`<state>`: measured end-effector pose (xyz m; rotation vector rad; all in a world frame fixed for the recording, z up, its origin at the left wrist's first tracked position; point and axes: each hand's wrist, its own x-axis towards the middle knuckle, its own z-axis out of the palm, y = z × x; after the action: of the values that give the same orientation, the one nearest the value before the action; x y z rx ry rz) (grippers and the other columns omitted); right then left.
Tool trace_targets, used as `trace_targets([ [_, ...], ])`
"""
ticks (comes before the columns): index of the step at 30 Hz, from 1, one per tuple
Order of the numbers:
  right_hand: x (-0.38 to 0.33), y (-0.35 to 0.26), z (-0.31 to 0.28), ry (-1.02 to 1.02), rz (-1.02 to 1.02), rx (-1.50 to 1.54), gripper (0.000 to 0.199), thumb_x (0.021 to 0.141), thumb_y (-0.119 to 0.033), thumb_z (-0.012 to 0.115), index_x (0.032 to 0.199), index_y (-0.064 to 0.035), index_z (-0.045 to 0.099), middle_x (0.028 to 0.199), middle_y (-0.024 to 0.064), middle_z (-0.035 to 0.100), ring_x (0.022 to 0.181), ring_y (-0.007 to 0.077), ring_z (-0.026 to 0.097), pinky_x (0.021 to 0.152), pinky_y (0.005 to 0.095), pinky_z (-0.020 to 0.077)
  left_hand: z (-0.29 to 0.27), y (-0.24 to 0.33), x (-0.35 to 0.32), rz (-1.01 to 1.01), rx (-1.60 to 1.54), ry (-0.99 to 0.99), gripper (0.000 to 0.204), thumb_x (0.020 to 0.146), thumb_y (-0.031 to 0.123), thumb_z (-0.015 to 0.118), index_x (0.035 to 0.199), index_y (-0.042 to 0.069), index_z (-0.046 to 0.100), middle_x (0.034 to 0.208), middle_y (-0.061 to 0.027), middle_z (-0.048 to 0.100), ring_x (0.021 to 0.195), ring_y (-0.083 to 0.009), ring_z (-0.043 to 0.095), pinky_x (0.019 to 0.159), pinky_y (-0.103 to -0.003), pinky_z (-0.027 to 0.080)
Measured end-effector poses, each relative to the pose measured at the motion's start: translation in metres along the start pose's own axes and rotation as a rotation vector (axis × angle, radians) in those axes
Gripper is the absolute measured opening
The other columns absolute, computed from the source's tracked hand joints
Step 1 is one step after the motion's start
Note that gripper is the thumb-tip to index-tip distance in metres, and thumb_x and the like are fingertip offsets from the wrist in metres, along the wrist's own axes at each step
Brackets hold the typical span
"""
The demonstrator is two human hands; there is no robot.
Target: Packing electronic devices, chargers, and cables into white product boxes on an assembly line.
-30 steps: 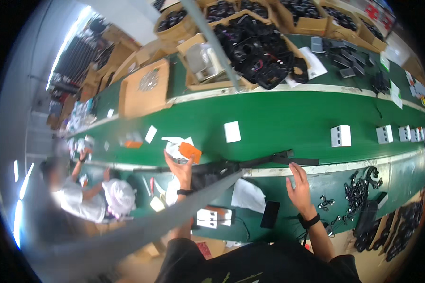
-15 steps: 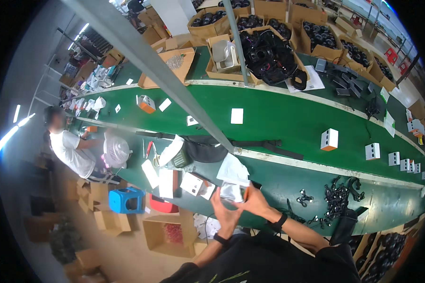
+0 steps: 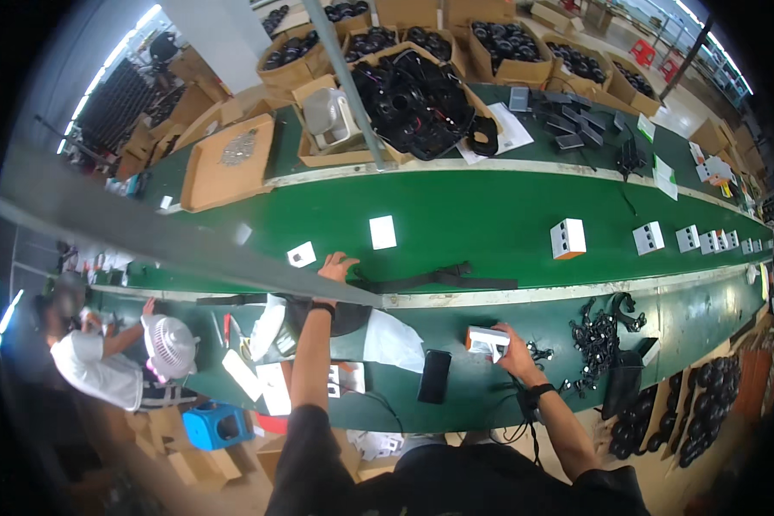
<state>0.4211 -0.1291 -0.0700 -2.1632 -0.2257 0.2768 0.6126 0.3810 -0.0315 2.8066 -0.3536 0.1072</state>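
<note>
My right hand (image 3: 516,356) is closed around a small white-and-orange box (image 3: 482,339) above the near bench. My left hand (image 3: 339,267) reaches over the green conveyor belt (image 3: 473,211), fingers apart and seemingly holding nothing. Close to it lie a small white card with a dark mark (image 3: 302,254) and a plain white sheet (image 3: 383,232). Between my arms, a white plastic bag (image 3: 393,341) and a black phone (image 3: 435,377) rest on the bench. My left forearm partly hides a black pouch (image 3: 349,319) and a white box (image 3: 350,377).
Black cables (image 3: 598,344) pile up at the right. White-and-orange boxes (image 3: 568,239) stand along the belt. A grey metal post (image 3: 198,236) crosses the left side. A person (image 3: 99,365) sits beyond a white fan (image 3: 170,346). Cartons of black parts (image 3: 507,52) stand at the back.
My hands have parted from the small box they both held. The right has carried it rightward; the left has reached forward over the belt. The phone is now uncovered, and my view has shifted.
</note>
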Motion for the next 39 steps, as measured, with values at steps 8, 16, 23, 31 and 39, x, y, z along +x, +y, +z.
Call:
trace_targets([
  [8, -0.006, -0.005, -0.002, 0.054, 0.147, -0.066, 0.104, 0.072, -0.020, 0.099, 0.160, -0.0064, 0.044, 0.150, 0.0229, 0.059, 0.136, 0.0439, 0.061, 0.113, 0.0475, 0.0537, 0.068, -0.023, 0.044, 0.366, 0.195, -0.378, 0.024, 0.084, 0.006, 0.077, 0.106, 0.014, 0.076, 0.118, -0.0087, 0.066, 0.121, -0.0287, 0.066, 0.090, -0.043, 0.062],
  [16, -0.014, -0.044, -0.030, 0.106, 0.195, 0.101, 0.087, 0.083, -0.022, 0.093, 0.157, -0.0050, 0.051, 0.147, 0.0239, 0.064, 0.129, 0.0394, 0.067, 0.103, 0.0444, 0.0595, -0.025, 0.016, -0.051, -0.347, -0.079, 0.239, 0.016, 0.094, 0.010, 0.076, 0.107, 0.000, 0.074, 0.099, -0.0208, 0.076, 0.093, -0.0419, 0.073, 0.084, -0.049, 0.056],
  [23, -0.009, -0.046, -0.013, 0.235, 0.181, -0.147, 0.052, 0.091, -0.020, 0.083, 0.137, -0.0048, 0.064, 0.123, 0.0233, 0.074, 0.106, 0.0466, 0.072, 0.090, 0.0519, 0.0602, -0.094, 0.137, -0.256, -0.699, -0.122, 0.337, 0.016, 0.094, 0.004, 0.075, 0.107, -0.003, 0.080, 0.101, -0.0230, 0.080, 0.093, -0.0403, 0.078, 0.086, -0.044, 0.060],
  [31, -0.005, -0.031, -0.021, 0.199, 0.096, -0.053, 0.047, 0.092, -0.018, 0.082, 0.134, -0.0029, 0.066, 0.119, 0.0258, 0.075, 0.104, 0.0479, 0.072, 0.088, 0.0541, 0.0591, -0.006, 0.402, -0.178, 0.029, -0.266, 0.240, 0.014, 0.087, 0.012, 0.082, 0.101, 0.015, 0.080, 0.092, -0.0011, 0.078, 0.097, -0.0228, 0.069, 0.086, -0.040, 0.045],
  [39, -0.008, -0.028, -0.040, 0.124, 0.004, -0.070, 0.059, 0.088, -0.022, 0.088, 0.135, 0.0018, 0.063, 0.112, 0.0281, 0.075, 0.097, 0.0494, 0.073, 0.086, 0.0511, 0.0596, 0.076, 0.370, -0.107, 0.105, 0.004, 0.307, 0.017, 0.084, 0.012, 0.077, 0.099, 0.018, 0.082, 0.086, 0.0065, 0.076, 0.088, -0.0202, 0.061, 0.077, -0.041, 0.040],
])
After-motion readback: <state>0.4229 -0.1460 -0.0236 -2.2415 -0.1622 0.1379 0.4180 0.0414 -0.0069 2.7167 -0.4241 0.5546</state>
